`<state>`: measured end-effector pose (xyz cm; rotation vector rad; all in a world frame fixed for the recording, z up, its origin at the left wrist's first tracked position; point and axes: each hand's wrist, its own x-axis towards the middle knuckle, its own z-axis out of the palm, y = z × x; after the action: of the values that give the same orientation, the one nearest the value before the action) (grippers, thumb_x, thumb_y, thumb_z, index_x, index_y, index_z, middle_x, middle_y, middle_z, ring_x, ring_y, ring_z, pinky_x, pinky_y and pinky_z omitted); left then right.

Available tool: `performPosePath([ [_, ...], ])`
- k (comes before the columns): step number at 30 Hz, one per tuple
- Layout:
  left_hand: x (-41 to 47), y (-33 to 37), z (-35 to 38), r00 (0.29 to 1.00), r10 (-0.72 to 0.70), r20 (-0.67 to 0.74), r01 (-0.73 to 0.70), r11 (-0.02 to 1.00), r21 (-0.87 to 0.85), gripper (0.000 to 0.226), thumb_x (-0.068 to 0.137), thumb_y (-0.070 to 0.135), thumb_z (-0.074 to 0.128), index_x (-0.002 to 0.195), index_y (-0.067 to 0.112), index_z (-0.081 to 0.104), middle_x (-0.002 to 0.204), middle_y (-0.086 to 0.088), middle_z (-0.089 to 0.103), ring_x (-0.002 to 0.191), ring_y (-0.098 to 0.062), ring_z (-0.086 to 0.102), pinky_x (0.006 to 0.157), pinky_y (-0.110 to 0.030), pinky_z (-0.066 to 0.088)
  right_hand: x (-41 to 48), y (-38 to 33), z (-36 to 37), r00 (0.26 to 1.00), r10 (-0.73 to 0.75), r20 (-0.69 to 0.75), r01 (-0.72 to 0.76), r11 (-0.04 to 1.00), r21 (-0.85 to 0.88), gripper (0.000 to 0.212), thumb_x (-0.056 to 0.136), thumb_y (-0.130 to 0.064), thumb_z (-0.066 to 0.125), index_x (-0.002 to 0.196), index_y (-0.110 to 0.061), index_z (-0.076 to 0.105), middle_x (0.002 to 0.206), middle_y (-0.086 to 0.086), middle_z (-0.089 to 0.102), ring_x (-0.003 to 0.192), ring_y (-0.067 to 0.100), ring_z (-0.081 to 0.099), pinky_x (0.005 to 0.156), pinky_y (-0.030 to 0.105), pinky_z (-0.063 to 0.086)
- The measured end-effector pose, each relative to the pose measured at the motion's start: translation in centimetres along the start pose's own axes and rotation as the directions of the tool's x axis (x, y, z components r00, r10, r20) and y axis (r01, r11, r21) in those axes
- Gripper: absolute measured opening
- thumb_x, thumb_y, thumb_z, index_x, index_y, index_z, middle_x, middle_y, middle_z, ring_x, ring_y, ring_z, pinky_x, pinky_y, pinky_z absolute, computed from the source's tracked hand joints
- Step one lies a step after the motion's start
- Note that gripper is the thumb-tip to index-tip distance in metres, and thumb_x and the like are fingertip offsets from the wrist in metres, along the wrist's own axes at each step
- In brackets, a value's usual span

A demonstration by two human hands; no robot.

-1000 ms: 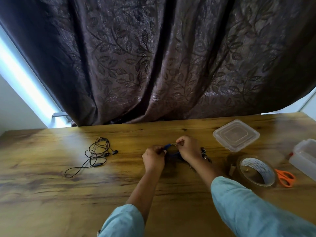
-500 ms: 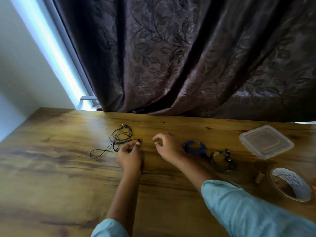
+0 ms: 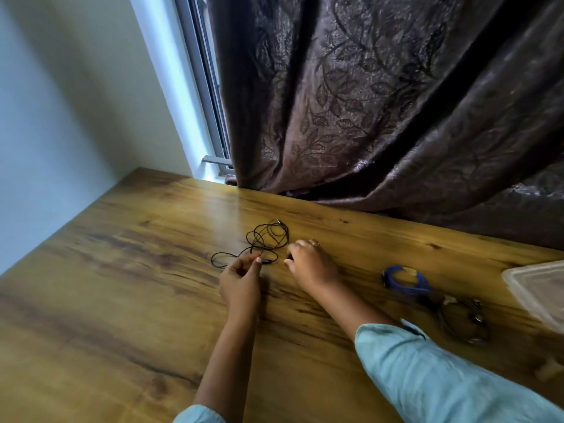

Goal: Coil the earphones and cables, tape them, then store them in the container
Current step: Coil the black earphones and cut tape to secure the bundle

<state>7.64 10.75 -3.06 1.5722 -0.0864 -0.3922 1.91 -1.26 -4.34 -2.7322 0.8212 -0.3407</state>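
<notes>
A loose tangle of black earphones (image 3: 268,239) lies on the wooden table (image 3: 122,300) near the curtain. My left hand (image 3: 241,282) pinches the cable's near end between thumb and forefinger. My right hand (image 3: 308,265) rests at the tangle's right edge with its fingers curled down. What lies under those fingers is hidden. Further right lie a coiled blue cable (image 3: 403,279) and, beside it, a dark coiled set of earphones (image 3: 460,319). The clear plastic container lid (image 3: 537,288) shows at the right edge.
A dark patterned curtain (image 3: 381,117) hangs over the table's far edge. A window frame (image 3: 204,87) and a pale wall stand at the left. A small beige scrap (image 3: 549,369) lies near the right edge, by my blue sleeve (image 3: 442,383).
Both hands left the blue cable, which now lies coiled on the table, and moved left to the black earphones. My view swung left, so the tape roll and scissors are out of view.
</notes>
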Motion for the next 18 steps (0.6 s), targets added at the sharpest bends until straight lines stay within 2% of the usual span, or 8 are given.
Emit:
performPosePath([
  [3,-0.3,-0.2,0.3,0.999,-0.01,0.04,0.01,1.0,-0.004,0.015,0.083,0.01,0.068,0.075,0.022,0.07,0.079,-0.003,0.07,0.069,-0.02,0.064,0.074,-0.047,0.057,-1.6,1.0,-1.1,0.999,0.052,-0.002,-0.052,0.997,0.056,0.016,0.09,-0.029,0.062,0.099,-0.015,0.065,0.104,0.001,0.064,0.097,0.017,0.058,0.079,0.027,0.048],
  [6,-0.8,-0.6,1.1,0.993,0.008,0.118,-0.013,0.999,0.045,0.015,0.083,0.013,0.067,0.076,0.026,0.07,0.081,-0.001,0.07,0.084,-0.026,0.066,0.084,-0.054,0.053,-3.7,2.0,-2.7,0.983,0.184,0.013,-0.183,0.964,0.192,0.009,0.086,-0.024,0.066,0.094,-0.022,0.066,0.104,-0.003,0.062,0.096,0.014,0.06,0.077,0.025,0.05],
  [8,-1.6,-0.1,1.9,0.987,0.038,0.158,-0.049,0.997,0.062,0.017,0.086,0.009,0.063,0.082,0.025,0.068,0.09,-0.002,0.069,0.091,-0.023,0.065,0.087,-0.042,0.054,-5.3,2.7,-4.2,0.966,0.26,0.008,-0.25,0.919,0.304,0.013,0.083,-0.016,0.066,0.092,-0.026,0.065,0.105,-0.006,0.062,0.096,0.011,0.059,0.076,0.022,0.048],
  [10,-2.6,0.5,2.5,0.971,0.087,0.221,-0.118,0.985,0.128,0.02,0.088,0.004,0.059,0.095,0.022,0.066,0.097,0.0,0.067,0.086,-0.01,0.062,0.072,-0.018,0.053,-6.8,3.2,-6.1,0.951,0.309,-0.009,-0.274,0.856,0.439,0.02,0.08,-0.009,0.065,0.086,-0.028,0.064,0.098,-0.009,0.064,0.088,0.006,0.059,0.072,0.016,0.047],
  [11,-2.9,0.8,2.7,0.954,0.11,0.279,-0.159,0.974,0.161,0.025,0.088,0.002,0.057,0.102,0.022,0.065,0.098,0.002,0.065,0.084,-0.006,0.06,0.066,-0.013,0.05,-7.6,3.3,-7.2,0.944,0.331,-0.02,-0.275,0.817,0.507,0.022,0.079,-0.007,0.065,0.082,-0.029,0.064,0.093,-0.012,0.065,0.083,0.002,0.058,0.068,0.011,0.044],
  [13,-3.4,1.0,3.1,0.872,0.184,0.453,-0.284,0.945,0.163,0.042,0.084,0.0,0.057,0.113,0.029,0.062,0.107,0.004,0.064,0.093,-0.01,0.06,0.075,-0.021,0.052,-8.9,3.3,-9.2,0.928,0.373,-0.015,-0.275,0.71,0.648,0.023,0.079,-0.005,0.066,0.078,-0.027,0.066,0.085,-0.014,0.065,0.08,0.0,0.059,0.064,0.006,0.043],
  [15,-4.0,1.4,3.6,0.751,0.247,0.612,-0.472,0.85,0.236,0.053,0.077,0.008,0.06,0.118,0.042,0.057,0.12,0.009,0.06,0.109,-0.016,0.057,0.088,-0.035,0.051,-10.0,3.2,-10.9,0.921,0.388,0.013,-0.259,0.589,0.766,0.021,0.08,-0.003,0.066,0.078,-0.025,0.067,0.083,-0.01,0.066,0.082,0.005,0.061,0.068,0.013,0.046],
  [18,-5.9,2.5,4.7,0.626,0.235,0.744,-0.524,0.833,0.178,0.038,0.082,0.01,0.064,0.109,0.036,0.063,0.113,0.012,0.063,0.108,-0.012,0.057,0.09,-0.028,0.048,-11.0,2.8,-13.3,0.928,0.372,0.026,-0.203,0.447,0.871,0.024,0.082,0.003,0.062,0.076,-0.02,0.066,0.079,-0.002,0.064,0.075,0.012,0.06,0.068,0.022,0.049],
])
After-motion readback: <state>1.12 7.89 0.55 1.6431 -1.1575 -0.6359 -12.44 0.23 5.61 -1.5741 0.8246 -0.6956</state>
